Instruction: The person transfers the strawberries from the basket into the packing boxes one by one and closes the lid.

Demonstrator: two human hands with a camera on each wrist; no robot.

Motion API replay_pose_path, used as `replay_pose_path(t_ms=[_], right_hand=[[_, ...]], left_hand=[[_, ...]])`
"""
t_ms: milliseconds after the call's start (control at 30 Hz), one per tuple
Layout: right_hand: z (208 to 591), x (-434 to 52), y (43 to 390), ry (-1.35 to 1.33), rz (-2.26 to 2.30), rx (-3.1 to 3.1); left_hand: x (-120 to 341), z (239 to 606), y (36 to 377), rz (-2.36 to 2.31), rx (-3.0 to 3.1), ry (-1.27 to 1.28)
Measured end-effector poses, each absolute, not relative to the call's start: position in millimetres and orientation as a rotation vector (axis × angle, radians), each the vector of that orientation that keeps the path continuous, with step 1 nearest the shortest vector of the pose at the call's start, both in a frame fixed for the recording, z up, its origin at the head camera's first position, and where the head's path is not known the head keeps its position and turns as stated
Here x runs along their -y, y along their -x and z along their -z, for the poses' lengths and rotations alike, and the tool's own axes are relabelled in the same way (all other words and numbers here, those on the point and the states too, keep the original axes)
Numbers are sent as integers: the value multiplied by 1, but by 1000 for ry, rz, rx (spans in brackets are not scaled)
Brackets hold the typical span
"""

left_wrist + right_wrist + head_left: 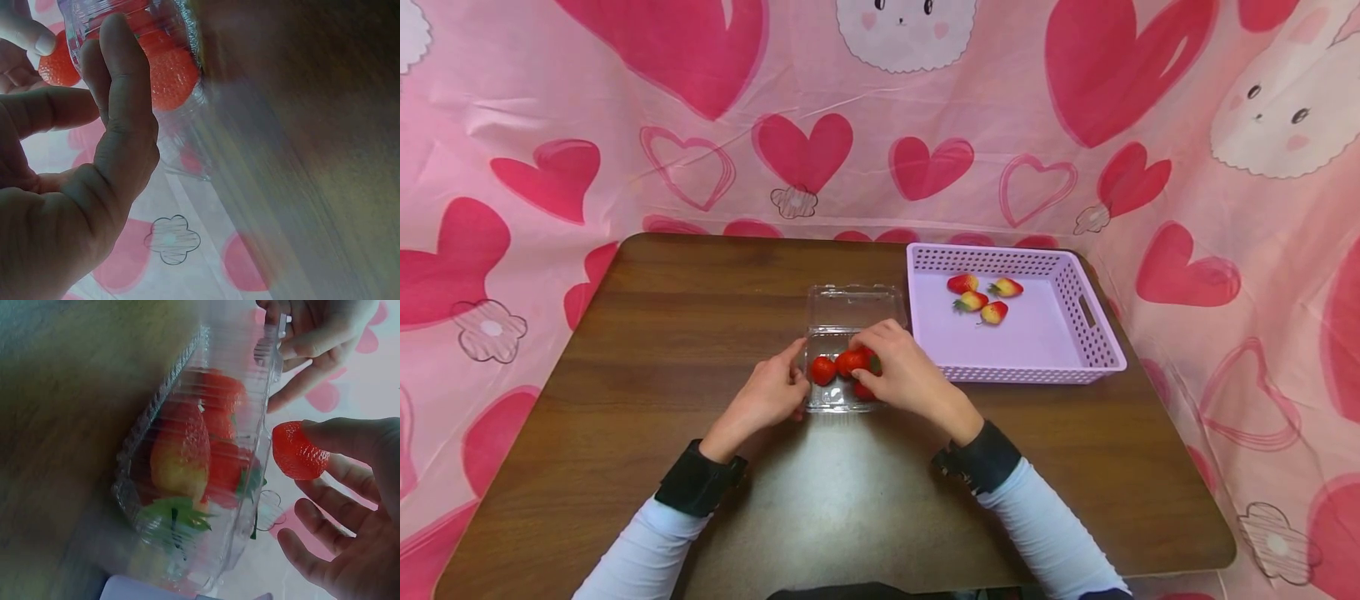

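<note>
1. Head view:
   - Centre of frame: a clear plastic clamshell box (842,367) on the brown table (625,350), lid folded open toward the top of the frame.
   - Left of the box: the left hand (767,396), fingers curled against the box's left rim.
   - Right of the box: the right hand (906,371), fingers bent over a red strawberry (853,361) above the box; another strawberry just left of it inside.
   - Upper right of centre: a lilac basket (1075,350) just beside the box, four strawberries (983,298) lying near its far wall.
   - All around: a pink cloth with hearts (805,150).

2. Left wrist view:
   - Left half of frame: left hand (75,206), thumb (125,94) and a fingertip pressed on the box's ribbed wall (169,37) at top centre, red fruit behind the plastic.
   - Right half: blurred table.

3. Right wrist view:
   - Centre: box (200,469) with several strawberries inside, green leaves toward the bottom.
   - Right edge: right hand (350,531), a strawberry (299,450) pinched at the fingertips just beside the box's rim, remaining fingers spread loosely.
   - Top right: left hand's fingers (312,344) gripping the box rim.
</note>
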State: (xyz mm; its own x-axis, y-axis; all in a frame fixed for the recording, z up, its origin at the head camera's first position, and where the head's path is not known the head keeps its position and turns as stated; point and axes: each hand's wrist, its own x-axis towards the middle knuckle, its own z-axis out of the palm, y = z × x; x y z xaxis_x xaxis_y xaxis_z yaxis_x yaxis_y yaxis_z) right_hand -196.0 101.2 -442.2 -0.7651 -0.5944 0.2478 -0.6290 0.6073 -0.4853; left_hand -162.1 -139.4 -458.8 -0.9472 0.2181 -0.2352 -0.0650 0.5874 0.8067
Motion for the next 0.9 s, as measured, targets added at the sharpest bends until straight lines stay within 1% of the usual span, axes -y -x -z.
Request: replay_pose_path(t_ms=[900], right_hand=[[456,-90,191,-1138,-732,2848]], left_hand=[[139,459,161,-1313,-2509,-130]])
